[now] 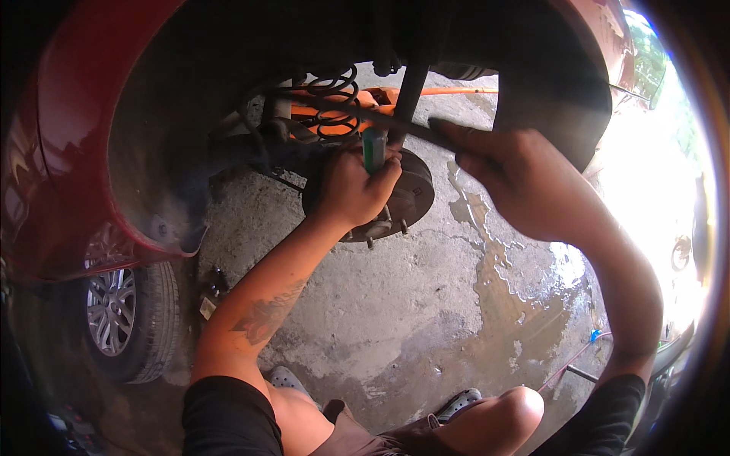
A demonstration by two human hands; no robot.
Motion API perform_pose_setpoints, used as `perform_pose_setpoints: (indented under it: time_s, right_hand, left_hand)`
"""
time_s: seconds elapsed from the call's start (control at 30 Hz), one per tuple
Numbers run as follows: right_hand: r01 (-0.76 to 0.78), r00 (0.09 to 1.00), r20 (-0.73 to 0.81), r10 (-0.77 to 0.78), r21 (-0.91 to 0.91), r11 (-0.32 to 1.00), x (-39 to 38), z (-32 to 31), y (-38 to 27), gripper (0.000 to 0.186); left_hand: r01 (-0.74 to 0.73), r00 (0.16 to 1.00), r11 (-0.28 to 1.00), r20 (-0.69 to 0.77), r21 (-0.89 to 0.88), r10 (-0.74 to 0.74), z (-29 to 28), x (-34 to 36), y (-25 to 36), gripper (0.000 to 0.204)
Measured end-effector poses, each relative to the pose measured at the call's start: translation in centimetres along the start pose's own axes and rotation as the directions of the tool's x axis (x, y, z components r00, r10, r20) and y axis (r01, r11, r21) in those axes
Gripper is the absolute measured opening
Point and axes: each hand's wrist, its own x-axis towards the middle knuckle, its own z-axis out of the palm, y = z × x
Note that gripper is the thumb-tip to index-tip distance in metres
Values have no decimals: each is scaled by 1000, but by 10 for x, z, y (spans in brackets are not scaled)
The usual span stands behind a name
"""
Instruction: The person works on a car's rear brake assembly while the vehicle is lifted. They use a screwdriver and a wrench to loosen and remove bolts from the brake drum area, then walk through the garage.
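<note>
My left hand (357,186) is closed around a screwdriver (373,150) with a green and clear handle, held upright at the wheel hub (414,197) with its protruding studs; the screwdriver's lower end is hard to make out. My right hand (517,178) grips a long dark bar (411,129), blurred, which reaches leftward above the screwdriver toward a black coil spring (332,95). A dark upright strut (411,95) rises behind the hub, and the bar's far end is lost in shadow.
A red car body (65,129) and dark wheel-arch liner surround the hub. Behind the spring is orange equipment (445,91). A wheel with tyre (160,319) stands at left. The concrete floor (334,304) has wet patches, a thin hose (555,372) and small items at left.
</note>
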Motion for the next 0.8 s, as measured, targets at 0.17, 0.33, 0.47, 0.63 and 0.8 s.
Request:
perform_pose_setpoints:
  time_s: [0.17,0.33,0.47,0.63,0.8]
  right_hand:
    - [144,917,-387,-102,79,986,11,-2,3,34]
    - [183,940,-237,-247,-263,947,18,-1,9,33]
    - [99,954,-283,-104,-33,995,18,5,19,37]
    - [146,982,-126,-142,27,989,15,20,29,37]
    - [20,977,-213,22,193,981,16,24,20,37]
  left_hand:
    - [94,995,995,-27,-19,-95,1,1,4,23]
    - [160,987,987,-23,-17,-161,3,2,5,25]
    - [128,991,991,-43,-47,-130,3,3,4,25]
    - [158,987,987,-25,29,-157,0,4,5,25]
    - [173,984,982,-64,74,-169,2,7,11,25]
